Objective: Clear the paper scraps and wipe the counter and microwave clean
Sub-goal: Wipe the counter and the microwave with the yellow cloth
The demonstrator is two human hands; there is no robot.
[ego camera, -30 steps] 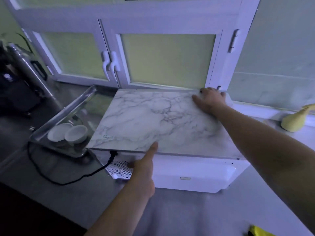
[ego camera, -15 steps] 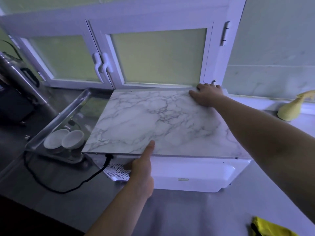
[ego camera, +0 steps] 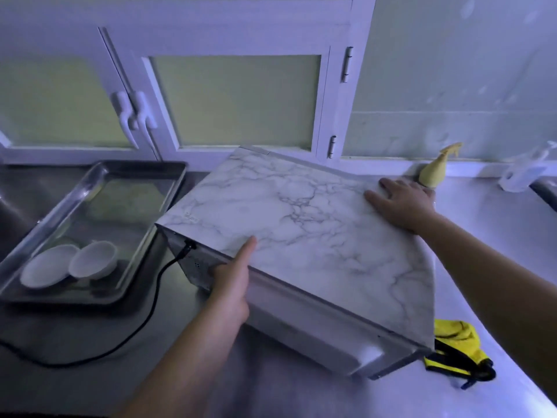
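Dim bluish light, soft blur, edges bowed.

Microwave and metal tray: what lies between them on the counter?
Only the black power cord, running from the side of the microwave past the tray over bare counter; the head view shows it.

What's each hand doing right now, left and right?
Left hand: holding the microwave edge, thumb on top.
Right hand: open, flat on the microwave top.
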